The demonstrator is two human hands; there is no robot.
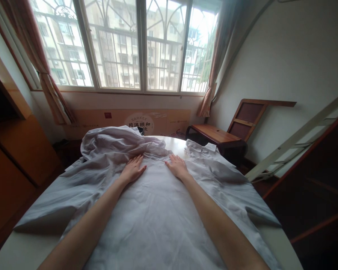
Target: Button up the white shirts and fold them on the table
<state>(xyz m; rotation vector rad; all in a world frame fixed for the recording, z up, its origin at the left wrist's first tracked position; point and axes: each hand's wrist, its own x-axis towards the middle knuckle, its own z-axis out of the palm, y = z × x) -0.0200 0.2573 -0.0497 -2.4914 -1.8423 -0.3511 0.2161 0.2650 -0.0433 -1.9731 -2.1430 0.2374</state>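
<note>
A pale grey garment with long sleeves, seemingly a shirt [154,210], is spread over a round white table [273,240]. My left hand [133,168] lies flat on the cloth near its far end, fingers stretched out. Level with it, my right hand [177,165] rests on the fabric too, its fingers extended and pointing away from me. Between the two hands runs a gathered seam, perhaps the collar. Bunched cloth rises beyond my left hand, and a folded sleeve end or cuff lies beyond my right.
Past the table stands a low wooden bench [214,133] with a brown-panelled wooden piece [246,116] behind it. A pale ladder [295,140] leans at the right. Orange cabinets [25,150] are on the left. Barred windows [115,48] with tied curtains [49,82] fill the far wall.
</note>
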